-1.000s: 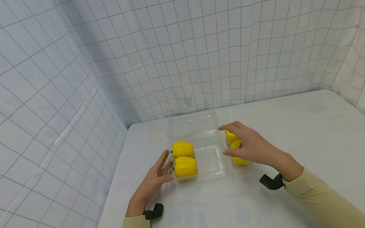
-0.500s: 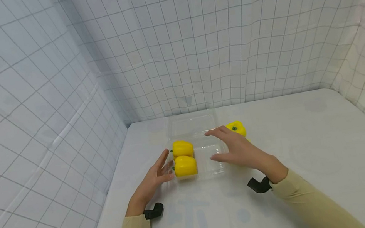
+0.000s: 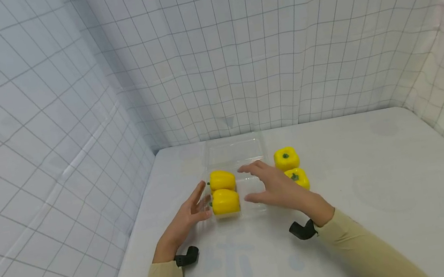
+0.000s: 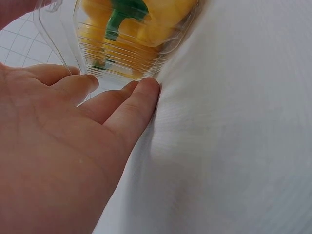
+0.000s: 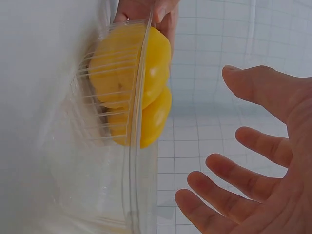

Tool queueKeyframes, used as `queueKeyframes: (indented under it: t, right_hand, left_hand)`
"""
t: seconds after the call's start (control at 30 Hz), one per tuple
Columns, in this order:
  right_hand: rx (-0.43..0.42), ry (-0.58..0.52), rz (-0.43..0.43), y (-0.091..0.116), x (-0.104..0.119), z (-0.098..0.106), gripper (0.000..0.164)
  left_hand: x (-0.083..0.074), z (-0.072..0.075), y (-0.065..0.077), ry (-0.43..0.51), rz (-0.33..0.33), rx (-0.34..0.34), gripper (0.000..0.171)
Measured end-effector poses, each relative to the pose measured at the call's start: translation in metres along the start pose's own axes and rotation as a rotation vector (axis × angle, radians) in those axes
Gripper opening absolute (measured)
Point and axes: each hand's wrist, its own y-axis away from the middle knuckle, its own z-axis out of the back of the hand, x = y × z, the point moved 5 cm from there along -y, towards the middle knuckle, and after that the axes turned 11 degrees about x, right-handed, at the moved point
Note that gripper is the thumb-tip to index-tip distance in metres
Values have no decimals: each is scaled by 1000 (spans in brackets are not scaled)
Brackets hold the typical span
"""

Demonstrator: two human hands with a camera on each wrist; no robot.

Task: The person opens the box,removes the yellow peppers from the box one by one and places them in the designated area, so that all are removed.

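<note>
A clear plastic clamshell container (image 3: 253, 210) lies with its lid (image 3: 234, 151) folded back. Two yellow bell peppers (image 3: 225, 202) sit side by side in its left half, their green stems facing left. My left hand (image 3: 184, 219) is at the container's left side, its fingertips right at the ribbed wall (image 4: 122, 58) in the left wrist view. Over the container's right half hovers my right hand (image 3: 275, 185), thumb and fingers spread and holding nothing. In the right wrist view that hand (image 5: 263, 165) stands apart from the container's rim (image 5: 139, 112).
Two more yellow bell peppers stand on the white table to the container's right, a far one (image 3: 286, 158) and a near one (image 3: 298, 179) partly behind the right hand. Grid-patterned curtains (image 3: 257, 57) enclose the table at the back and sides.
My right hand has moved left from above the two loose bell peppers to over the container, bringing those peppers into view. The left hand has stayed in place.
</note>
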Motion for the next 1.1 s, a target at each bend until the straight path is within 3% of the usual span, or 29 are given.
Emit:
queueKeyframes:
  t: [0.57,1.1]
  right_hand:
    - [107,-64,-4,-24,0,-31,64]
    - [163,-56,-38,-37,1,-52,62]
  left_hand:
    - [-1,0,1,-7,24,-12,90]
    - [-3,-1,0,-7,-23,14,90]
